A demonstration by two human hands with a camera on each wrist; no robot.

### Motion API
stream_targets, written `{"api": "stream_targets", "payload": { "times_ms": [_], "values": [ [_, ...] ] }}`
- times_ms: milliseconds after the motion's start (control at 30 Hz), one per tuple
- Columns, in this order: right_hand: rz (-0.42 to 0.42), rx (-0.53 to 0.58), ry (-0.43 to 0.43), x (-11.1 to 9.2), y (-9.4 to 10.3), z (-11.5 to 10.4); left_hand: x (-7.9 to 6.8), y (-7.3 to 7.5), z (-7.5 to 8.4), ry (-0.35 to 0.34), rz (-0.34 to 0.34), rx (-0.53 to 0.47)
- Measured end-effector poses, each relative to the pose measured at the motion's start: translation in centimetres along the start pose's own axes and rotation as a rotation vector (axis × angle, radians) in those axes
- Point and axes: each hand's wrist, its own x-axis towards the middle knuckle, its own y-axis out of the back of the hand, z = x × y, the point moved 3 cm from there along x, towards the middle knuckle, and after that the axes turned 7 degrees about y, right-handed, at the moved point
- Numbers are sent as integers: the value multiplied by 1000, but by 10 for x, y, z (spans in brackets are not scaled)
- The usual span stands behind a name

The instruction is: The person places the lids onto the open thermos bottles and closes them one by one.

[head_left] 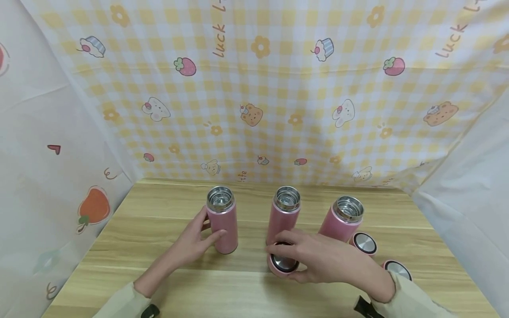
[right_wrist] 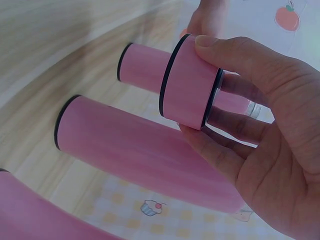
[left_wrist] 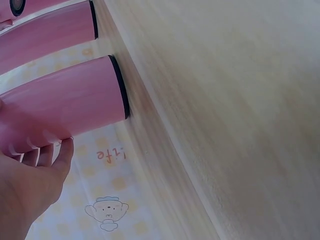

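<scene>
Pink flask (head_left: pixel 228 220) in left grip (head_left: pixel 194 244): long axis vertical, mouth (head_left: pixel 220 199) up.

At the rear we find a back cloth (head_left: pixel 278 88), checked yellow and white and printed with strawberries (head_left: pixel 187 66), cupcakes (head_left: pixel 93 46) and flowers (head_left: pixel 260 47). At either side we note white cloth: the left cloth (head_left: pixel 36 115) bears a red fruit (head_left: pixel 94 206), and the right cloth (head_left: pixel 477 176) hangs in soft folds. Below, we observe a pale wood-grain table (head_left: pixel 222 291) under diffuse light.
</scene>
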Motion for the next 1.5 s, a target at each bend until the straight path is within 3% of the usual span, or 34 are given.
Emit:
{"api": "stream_targets", "payload": {
  "times_ms": [167,967,1500],
  "values": [
    [-3,-5,2,1,3,-1,2,3,-2,32,20,-52],
    [2,9,6,23,31,-2,3,5,-5,49,18,-139],
    [-4,-52,37,44,54,-7,4,6,-7,42,8,-175]
  ]
}}
